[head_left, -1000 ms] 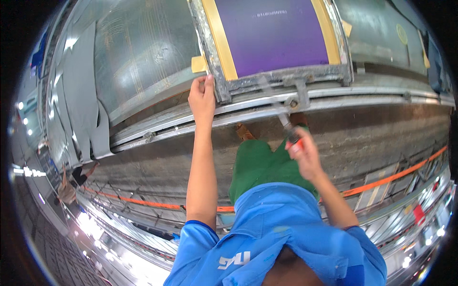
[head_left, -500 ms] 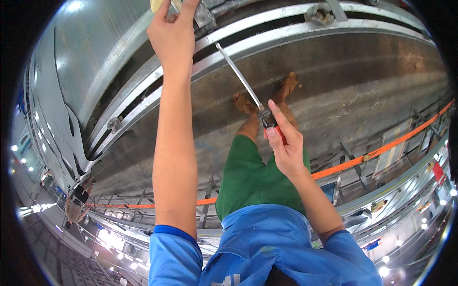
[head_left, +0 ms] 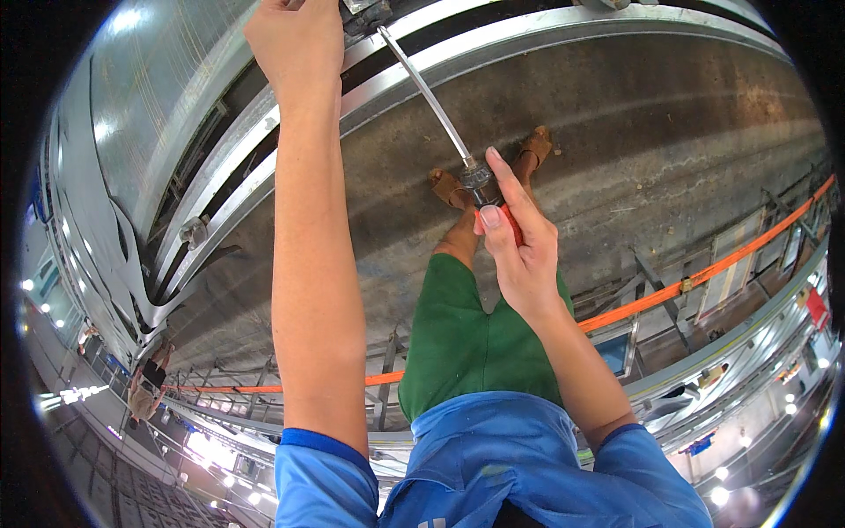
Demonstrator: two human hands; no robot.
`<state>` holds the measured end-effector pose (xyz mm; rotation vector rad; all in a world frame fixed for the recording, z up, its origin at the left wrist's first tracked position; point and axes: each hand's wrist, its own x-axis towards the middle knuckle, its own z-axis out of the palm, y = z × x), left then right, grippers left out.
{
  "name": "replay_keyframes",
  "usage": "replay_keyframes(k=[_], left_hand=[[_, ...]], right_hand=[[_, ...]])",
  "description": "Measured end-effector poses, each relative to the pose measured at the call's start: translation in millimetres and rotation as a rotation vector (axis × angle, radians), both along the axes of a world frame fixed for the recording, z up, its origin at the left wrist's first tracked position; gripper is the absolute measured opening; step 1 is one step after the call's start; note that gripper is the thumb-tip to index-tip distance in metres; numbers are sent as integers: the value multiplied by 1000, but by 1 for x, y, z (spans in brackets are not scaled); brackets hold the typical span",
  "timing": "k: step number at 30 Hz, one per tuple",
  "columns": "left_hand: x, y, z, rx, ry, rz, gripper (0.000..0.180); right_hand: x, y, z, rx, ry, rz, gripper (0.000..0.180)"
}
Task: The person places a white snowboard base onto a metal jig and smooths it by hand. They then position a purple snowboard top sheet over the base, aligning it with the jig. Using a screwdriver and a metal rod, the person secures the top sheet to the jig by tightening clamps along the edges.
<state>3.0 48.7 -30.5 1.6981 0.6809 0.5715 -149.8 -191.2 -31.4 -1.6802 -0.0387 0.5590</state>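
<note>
Raised since earlier — right hand (head_left: 519, 255) fingers pinching steel-shafted screwdriver (head_left: 440, 114) | left hand (head_left: 297, 44) fingers pressed on metal rail (head_left: 546, 35).

Open floor (head_left: 669, 167) right of screwdriver (head_left: 440, 106); metal rails (head_left: 264, 167) block left.

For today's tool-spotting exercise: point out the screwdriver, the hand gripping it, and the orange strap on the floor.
screwdriver (head_left: 431, 101), head view, on the middle of its metal shaft.
right hand (head_left: 519, 255), head view, on the back of the hand.
orange strap (head_left: 704, 271), head view, on its right-hand stretch.
</note>
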Motion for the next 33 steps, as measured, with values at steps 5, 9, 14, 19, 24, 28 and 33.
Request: replay_keyframes(k=[5, 9, 14, 19, 24, 28, 33], left_hand=[[-2, 2, -1, 55, 27, -3, 67], [-2, 5, -1, 51, 76, -29, 60], [-3, 3, 0, 103, 78, -77, 55], [-6, 2, 2, 80, 57, -67, 52], [-3, -7, 3, 1, -36, -54, 50], [-3, 0, 2, 127, 64, -67, 53], [-6, -2, 5, 132, 71, -64, 57]], right_hand=[[1, -1, 1, 466, 538, -106, 54], [-2, 9, -4, 1391, 1247, -204, 59], [-13, 18, -7, 1846, 1603, -354, 56], [-16, 21, -12, 1759, 1545, -318, 56], [-17, 25, -2, 1095, 990, -234, 57], [-14, 26, 1, 345, 433, -168, 54], [-10, 10, 9, 712, 728, -197, 63]])
